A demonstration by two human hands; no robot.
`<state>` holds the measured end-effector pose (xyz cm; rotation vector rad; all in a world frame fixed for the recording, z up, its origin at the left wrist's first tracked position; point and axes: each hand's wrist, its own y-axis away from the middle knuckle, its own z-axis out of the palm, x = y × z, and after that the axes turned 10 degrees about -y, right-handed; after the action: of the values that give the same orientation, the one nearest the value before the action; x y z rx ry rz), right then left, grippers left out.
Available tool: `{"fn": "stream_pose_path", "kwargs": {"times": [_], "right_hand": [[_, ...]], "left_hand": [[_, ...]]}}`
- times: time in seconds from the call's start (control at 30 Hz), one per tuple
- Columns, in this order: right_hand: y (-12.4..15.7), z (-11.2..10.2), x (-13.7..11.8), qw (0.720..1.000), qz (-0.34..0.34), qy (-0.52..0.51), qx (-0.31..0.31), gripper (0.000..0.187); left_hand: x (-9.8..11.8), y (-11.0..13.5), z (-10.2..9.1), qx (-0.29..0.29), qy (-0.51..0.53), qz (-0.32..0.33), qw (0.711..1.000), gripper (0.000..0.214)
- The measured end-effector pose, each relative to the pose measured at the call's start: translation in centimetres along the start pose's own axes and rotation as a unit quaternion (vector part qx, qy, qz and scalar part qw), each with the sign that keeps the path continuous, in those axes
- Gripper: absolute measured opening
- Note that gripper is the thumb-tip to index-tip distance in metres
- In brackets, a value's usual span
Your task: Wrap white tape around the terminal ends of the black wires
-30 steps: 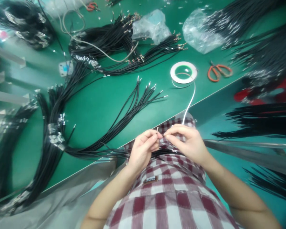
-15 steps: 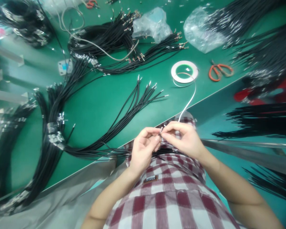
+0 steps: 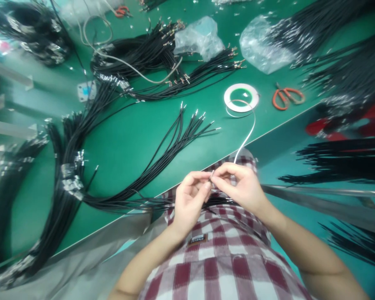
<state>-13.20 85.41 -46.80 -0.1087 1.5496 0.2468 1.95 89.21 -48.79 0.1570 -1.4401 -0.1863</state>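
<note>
My left hand [image 3: 190, 204] is closed in a pinch on the tip of a thin black cable [image 3: 212, 173], held above my lap. My right hand [image 3: 241, 187] pinches at the same tip from the other side, its fingertips almost touching the left ones. Most of what lies between the fingers is hidden. A narrow white strip [image 3: 244, 143] runs from a white reel [image 3: 227, 95] on the table down behind my right hand; its end is out of sight. More black cables [image 3: 220, 201] pass beneath both hands across the checked clothing.
A bundle of black cables with stripped ends [image 3: 171, 152] lies on the green table [image 3: 125, 137]. Orange-handled scissors [image 3: 281, 100] rest right of the reel. Clear plastic bags [image 3: 200, 37] and more cable bundles [image 3: 137, 54] are farther back. A metal rail [image 3: 325, 190] runs at the right.
My hands stay together at the cable tip, with the fingertips slightly closer. The whole view has shifted a little, so the table things appear lower.
</note>
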Motion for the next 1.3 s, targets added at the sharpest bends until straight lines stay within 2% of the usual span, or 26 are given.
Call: {"fn": "stream_pose_path", "kwargs": {"times": [0.1,0.17,0.3,0.37,0.47,0.57,0.67,0.77,1.07,1.2,1.3], "right_hand": [[-0.1,0.0,0.1,0.999,0.024,-0.026,0.003,0.010],[-0.2,0.0,0.1,0.998,0.039,-0.050,-0.001,0.011],[-0.3,0.0,0.0,0.996,0.043,-0.082,0.001,0.011],[-0.2,0.1,0.1,0.995,0.035,-0.090,0.013,0.011],[-0.1,0.4,0.1,0.994,0.028,-0.107,0.024,0.011],[0.1,0.8,0.0,0.992,0.024,-0.118,0.028,0.012],[0.3,0.9,0.0,0.992,0.016,-0.124,0.017,0.015],[0.6,0.9,0.1,0.994,0.003,-0.111,0.006,0.017],[0.6,0.4,-0.1,0.997,-0.076,0.008,0.008,0.014],[0.3,0.0,-0.2,0.992,-0.115,0.047,0.009,0.013],[0.4,0.2,-0.4,0.979,-0.158,0.122,0.034,0.015]], "left_hand": [[-0.2,0.3,0.2,0.028,-0.037,0.032,0.998,0.024],[-0.5,0.6,0.3,0.059,-0.103,0.077,0.990,0.025],[-1.2,0.7,0.0,0.074,-0.252,0.228,0.937,0.029],[-1.3,0.7,-0.1,0.077,-0.284,0.263,0.919,0.036],[-1.2,0.8,0.1,0.116,-0.277,0.228,0.926,0.034],[-0.5,0.9,0.6,0.133,-0.206,0.147,0.958,0.023],[0.4,0.8,0.9,0.114,-0.115,0.060,0.985,0.017],[1.0,0.7,1.0,0.088,-0.055,0.013,0.995,0.017],[0.2,0.2,0.6,0.047,0.044,-0.019,0.998,0.017],[0.3,-0.1,0.6,0.053,0.061,-0.026,0.996,0.017],[0.0,-0.2,0.6,0.064,0.058,-0.025,0.996,0.016]]}}
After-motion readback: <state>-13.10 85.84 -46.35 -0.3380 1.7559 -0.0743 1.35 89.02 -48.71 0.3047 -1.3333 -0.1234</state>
